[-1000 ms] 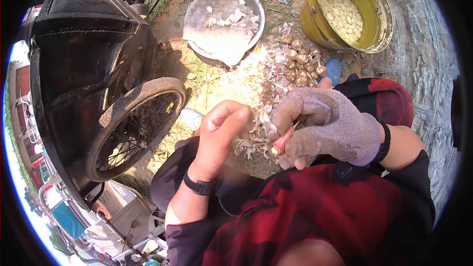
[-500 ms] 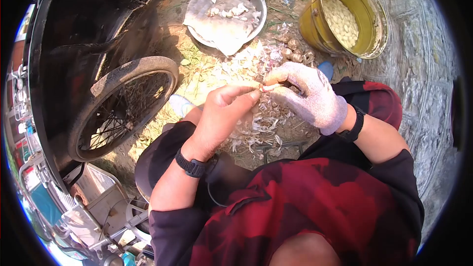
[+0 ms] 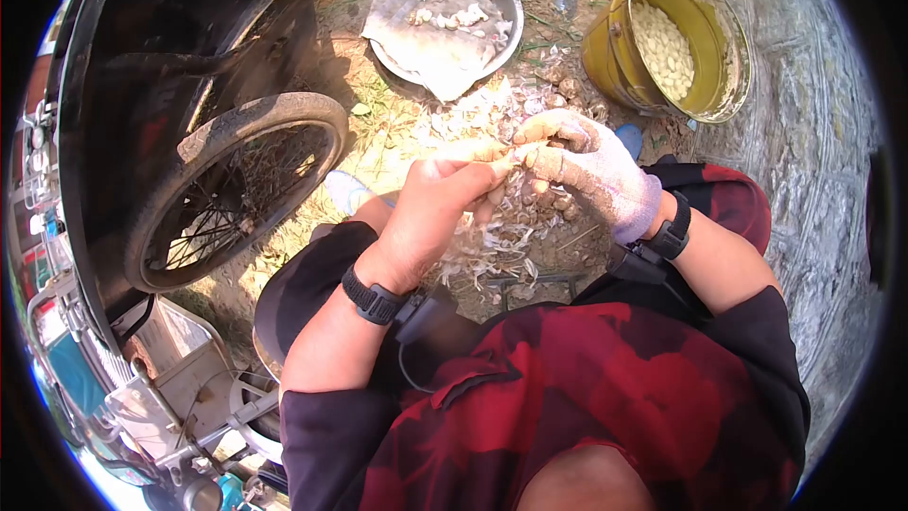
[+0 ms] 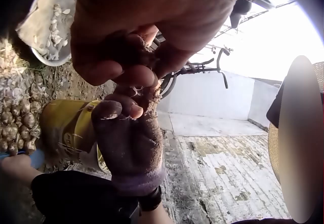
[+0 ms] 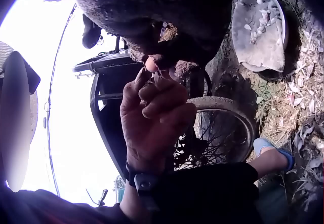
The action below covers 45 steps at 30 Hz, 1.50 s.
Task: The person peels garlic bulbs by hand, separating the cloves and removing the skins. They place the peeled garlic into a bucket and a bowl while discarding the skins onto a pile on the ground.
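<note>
Garlic cloves [image 5: 264, 19] on pale cloth [image 5: 260, 52]

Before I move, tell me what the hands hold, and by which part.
The bare left hand and gloved right hand pinch what looks like a small garlic clove between their fingertips; which part each grip takes is hidden.

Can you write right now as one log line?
left hand: bare, pinching; right hand: gloved, pinching; between fingers: small garlic piece; bucket: pale cloves
</note>
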Each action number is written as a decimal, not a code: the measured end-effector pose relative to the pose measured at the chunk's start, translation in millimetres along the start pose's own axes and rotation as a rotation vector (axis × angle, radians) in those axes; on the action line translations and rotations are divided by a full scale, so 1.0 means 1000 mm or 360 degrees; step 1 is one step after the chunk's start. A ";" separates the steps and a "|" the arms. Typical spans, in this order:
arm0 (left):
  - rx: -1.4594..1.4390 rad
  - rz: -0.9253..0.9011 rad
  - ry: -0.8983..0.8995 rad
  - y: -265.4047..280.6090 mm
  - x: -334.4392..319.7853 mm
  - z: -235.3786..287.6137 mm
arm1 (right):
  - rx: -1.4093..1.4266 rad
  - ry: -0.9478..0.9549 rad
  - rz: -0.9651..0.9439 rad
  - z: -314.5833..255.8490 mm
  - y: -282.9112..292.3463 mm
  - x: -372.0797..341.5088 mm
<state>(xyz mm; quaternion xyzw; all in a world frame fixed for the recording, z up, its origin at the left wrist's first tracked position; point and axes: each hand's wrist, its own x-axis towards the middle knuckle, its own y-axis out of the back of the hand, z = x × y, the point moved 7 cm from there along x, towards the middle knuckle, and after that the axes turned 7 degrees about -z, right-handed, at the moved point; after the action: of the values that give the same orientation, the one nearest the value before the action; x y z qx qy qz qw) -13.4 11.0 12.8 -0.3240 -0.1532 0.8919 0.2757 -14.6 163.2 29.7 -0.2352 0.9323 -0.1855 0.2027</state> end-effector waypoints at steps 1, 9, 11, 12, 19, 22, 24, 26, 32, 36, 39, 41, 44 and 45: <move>0.0031 0.0024 0.0015 0.000 0.000 0.000 | -0.0070 -0.0001 0.0028 -0.002 0.001 0.000; 0.0122 0.0102 0.0022 0.001 0.001 0.000 | -0.0190 0.0056 -0.0016 0.004 0.002 -0.001; 0.0123 0.0097 0.0010 0.005 0.003 -0.003 | 0.0031 -0.0063 -0.0086 0.013 0.001 -0.001; 0.0036 0.0045 0.0009 0.006 0.003 -0.006 | 0.0029 -0.0062 -0.0087 0.014 -0.001 0.000; 0.0172 0.0150 -0.0020 0.002 0.000 0.005 | -0.0101 -0.0143 -0.0115 0.025 0.003 0.010; 0.0288 0.0208 0.0016 0.005 -0.003 0.004 | -0.0041 -0.0141 -0.0091 0.036 0.006 0.014; 0.0313 0.0281 0.0015 0.014 -0.006 0.002 | 0.0132 -0.0113 0.0035 0.036 0.013 0.017; 0.0339 0.0351 0.0017 0.022 -0.007 -0.002 | 0.0472 -0.0234 0.0189 0.034 0.022 0.023; 0.0538 0.0407 0.0154 0.053 0.005 -0.040 | 0.0176 0.0106 0.0476 -0.008 0.053 0.061; -0.0247 0.0059 0.0038 0.043 0.013 -0.035 | -0.0403 0.0162 0.0516 -0.002 0.064 0.062; -0.0817 0.0014 -0.0102 0.033 0.013 -0.025 | -0.0291 -0.0073 0.0255 0.016 0.035 0.055; -0.0763 -0.0053 -0.0238 0.029 0.011 -0.017 | -0.0471 -0.0063 0.0144 0.022 0.024 0.048; -0.0456 0.0089 -0.0175 0.030 0.012 -0.022 | -0.0555 -0.0075 0.0146 0.024 0.023 0.044; 0.0034 0.0253 -0.0319 0.036 0.013 -0.021 | -0.0518 -0.0111 0.0143 0.025 0.023 0.044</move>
<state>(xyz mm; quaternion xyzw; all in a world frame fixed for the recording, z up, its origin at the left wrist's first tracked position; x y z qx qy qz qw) -21.8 -8.8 -25.5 -0.2414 -0.1443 0.9405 0.1909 -46.9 153.8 -14.4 -0.2293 0.9520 -0.0145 0.2023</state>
